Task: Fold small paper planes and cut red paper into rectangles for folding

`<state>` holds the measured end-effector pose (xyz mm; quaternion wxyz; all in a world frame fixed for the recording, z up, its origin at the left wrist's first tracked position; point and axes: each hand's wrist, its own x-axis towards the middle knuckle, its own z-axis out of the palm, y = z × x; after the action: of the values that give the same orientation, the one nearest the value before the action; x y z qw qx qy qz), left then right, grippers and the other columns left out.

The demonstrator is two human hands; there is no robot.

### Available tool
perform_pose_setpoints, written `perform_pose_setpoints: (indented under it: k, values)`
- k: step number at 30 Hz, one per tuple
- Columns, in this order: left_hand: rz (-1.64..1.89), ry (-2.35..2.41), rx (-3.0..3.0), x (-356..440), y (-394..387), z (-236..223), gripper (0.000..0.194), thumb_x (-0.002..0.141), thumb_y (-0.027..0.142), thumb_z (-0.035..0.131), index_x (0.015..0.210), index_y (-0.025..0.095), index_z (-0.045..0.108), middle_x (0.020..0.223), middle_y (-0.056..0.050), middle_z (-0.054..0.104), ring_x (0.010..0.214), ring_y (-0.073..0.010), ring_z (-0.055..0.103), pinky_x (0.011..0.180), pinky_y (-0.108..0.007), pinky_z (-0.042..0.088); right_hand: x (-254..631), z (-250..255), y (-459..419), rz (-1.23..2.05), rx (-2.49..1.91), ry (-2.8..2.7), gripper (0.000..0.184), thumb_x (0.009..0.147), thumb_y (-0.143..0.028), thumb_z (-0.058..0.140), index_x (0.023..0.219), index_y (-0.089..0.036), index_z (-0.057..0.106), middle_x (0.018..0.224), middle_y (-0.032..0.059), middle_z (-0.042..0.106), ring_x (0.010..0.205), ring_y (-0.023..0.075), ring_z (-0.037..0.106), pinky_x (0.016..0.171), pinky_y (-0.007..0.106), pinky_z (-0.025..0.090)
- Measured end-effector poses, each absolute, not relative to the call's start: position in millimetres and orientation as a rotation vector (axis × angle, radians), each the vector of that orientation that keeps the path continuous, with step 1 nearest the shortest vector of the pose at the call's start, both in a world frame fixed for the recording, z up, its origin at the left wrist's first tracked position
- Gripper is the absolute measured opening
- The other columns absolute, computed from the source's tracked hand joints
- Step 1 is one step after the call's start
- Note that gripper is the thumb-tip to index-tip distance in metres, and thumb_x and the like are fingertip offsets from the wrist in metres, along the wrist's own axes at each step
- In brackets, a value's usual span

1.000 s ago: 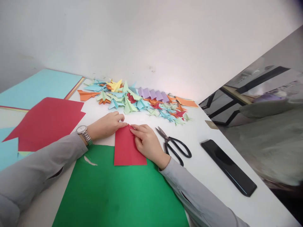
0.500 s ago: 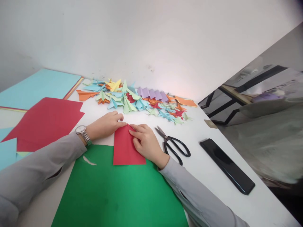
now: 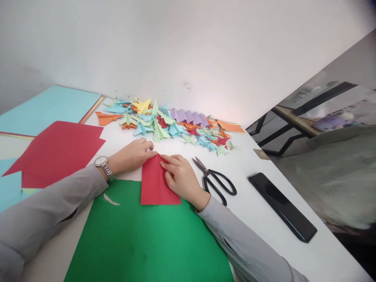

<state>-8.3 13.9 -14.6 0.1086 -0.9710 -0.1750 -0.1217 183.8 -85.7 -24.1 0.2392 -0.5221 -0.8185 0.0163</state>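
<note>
A red sheet of paper [image 3: 154, 190] with a lengthwise crease lies partly over a green sheet [image 3: 152, 239]. At its top left edge my left hand [image 3: 132, 156] has its fingers curled, the fingertips closed on the paper near the top of the crease. My right hand [image 3: 185, 180] is closed on the upper right edge, thumb and fingers together against the paper. The fingertips of both hands are close to each other. Black-handled scissors [image 3: 212, 174] lie with blades apart just right of my right hand.
Many small folded paper planes [image 3: 160, 123] are heaped along the wall. Red sheets [image 3: 64, 152] and a large light-blue sheet [image 3: 49, 109] lie to the left. A long black object [image 3: 282, 205] rests near the table's right edge, beyond which is grey-green cloth [image 3: 335, 172].
My hands and the red paper look almost the same. Beyond the table, the grey-green cloth has shifted slightly, uncovering more of a purple thing.
</note>
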Motion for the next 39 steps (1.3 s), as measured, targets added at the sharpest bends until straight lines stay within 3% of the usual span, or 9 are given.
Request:
perform_pose_setpoints:
  k: [8,14,28,34,39]
  values:
    - [-0.339,-0.523,-2.854,-7.4,12.9,-13.8,0.032,0.091,0.007,0.038,0.104,0.014,0.067,0.098,-0.012,0.060,0.078,-0.0203,0.049,0.070,-0.033,0.041,183.2,-23.2,-85.7,0.060,-1.427,-2.258,0.036,0.080,-0.007,0.048,0.104,-0.013,0.074,0.124,0.0084,0.067,0.097,0.0275,0.055,0.084,0.047,0.050]
    - [-0.361,-0.499,-2.843,-7.0,12.4,-14.1,0.038,0.092,0.007,0.036,0.118,0.017,0.063,0.099,-0.013,0.060,0.079,-0.0211,0.050,0.071,-0.034,0.041,183.5,-23.2,-85.7,0.044,-1.416,-2.271,0.035,0.080,-0.007,0.048,0.102,-0.013,0.074,0.123,0.0101,0.067,0.098,0.0285,0.054,0.083,0.047,0.050]
    - [-0.372,-0.510,-2.830,-6.5,13.4,-15.8,0.029,0.093,0.010,0.039,0.100,0.012,0.066,0.097,-0.013,0.060,0.080,-0.0201,0.050,0.071,-0.032,0.042,183.6,-24.9,-85.9,0.025,-1.384,-2.246,0.035,0.080,-0.007,0.048,0.102,-0.013,0.074,0.121,0.0073,0.068,0.096,0.0282,0.055,0.083,0.046,0.051]
    - [-0.370,-0.511,-2.826,-7.4,14.0,-18.1,0.035,0.093,0.010,0.038,0.116,0.018,0.063,0.100,-0.012,0.060,0.080,-0.0205,0.049,0.071,-0.033,0.041,183.9,-25.4,-85.4,0.025,-1.391,-2.248,0.034,0.080,-0.007,0.049,0.102,-0.015,0.074,0.121,0.0081,0.068,0.097,0.0279,0.055,0.083,0.046,0.051]
    - [-0.353,-0.528,-2.830,-7.4,13.7,-18.4,0.035,0.091,0.008,0.040,0.114,0.020,0.065,0.102,-0.012,0.059,0.082,-0.0206,0.050,0.073,-0.034,0.041,183.9,-25.4,-85.6,0.034,-1.399,-2.256,0.035,0.080,-0.007,0.049,0.103,-0.015,0.074,0.121,0.0088,0.068,0.098,0.0278,0.055,0.084,0.047,0.051]
